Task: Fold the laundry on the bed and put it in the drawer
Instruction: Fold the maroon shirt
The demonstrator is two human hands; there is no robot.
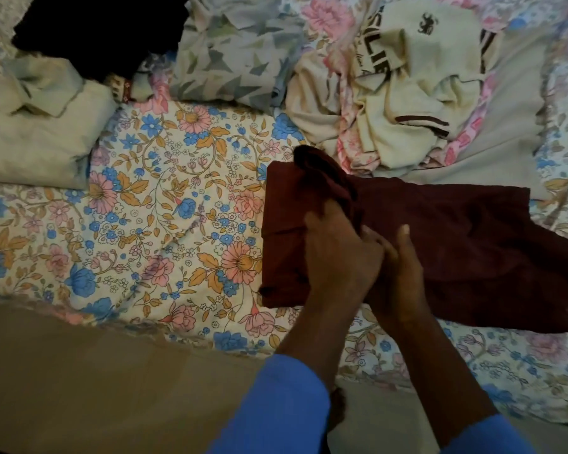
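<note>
Maroon garment point(456, 244) is laid part-folded on floral sheet point(164, 204). A raised fold at its left end is gripped by left hand point(338, 257), with the fingers curled into the cloth. Right hand point(404, 276) is set on the garment, touching left hand. Its thumb is raised and its fingers are hidden, so its grip cannot be told. Cream shirt point(417, 93) is heaped just beyond the maroon garment. Beige shirt point(36, 126) is seen well left of it.
</note>
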